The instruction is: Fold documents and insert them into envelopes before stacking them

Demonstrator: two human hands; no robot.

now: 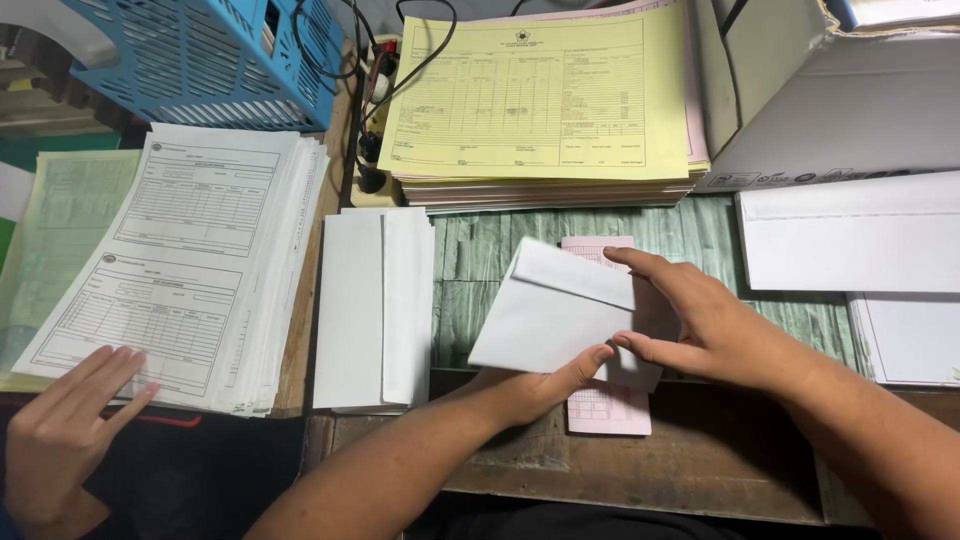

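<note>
My left hand grips a white envelope from below, thumb on its lower right corner. My right hand rests at the envelope's right edge, index finger stretched over its open flap and another fingertip beside my left thumb. A pink printed slip lies behind the envelope, showing above and below it. All this is held just over a green wood-patterned desk top.
A pile of white envelopes lies to the left. Stacked yellow and pink forms sit at the back, white forms at the left with another person's hand on them. A blue basket, cables, a cardboard box and more envelopes surround.
</note>
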